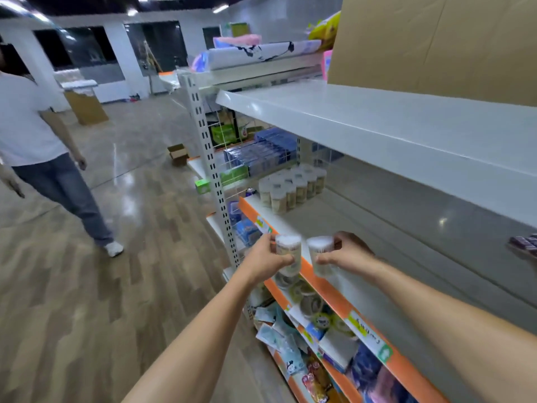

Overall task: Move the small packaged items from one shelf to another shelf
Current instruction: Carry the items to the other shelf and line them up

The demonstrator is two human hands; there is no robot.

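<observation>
My left hand [266, 258] grips a small clear cylindrical tub [288, 253] with a white top. My right hand [347, 254] grips a second tub of the same kind [320, 254]. Both tubs hang side by side just in front of the orange front edge of the middle shelf [334, 289]. Further left on that white shelf stands a cluster of several like tubs [292, 187]. More round tubs [305, 298] lie on the shelf below, partly hidden by the orange edge.
An upper white shelf [392, 123] overhangs the middle one and carries a large cardboard box [436, 42]. A slotted upright post [213, 175] stands at the left end. Lower shelves hold mixed packets [290, 347]. A person in a white shirt [32, 126] walks on the wooden floor at left.
</observation>
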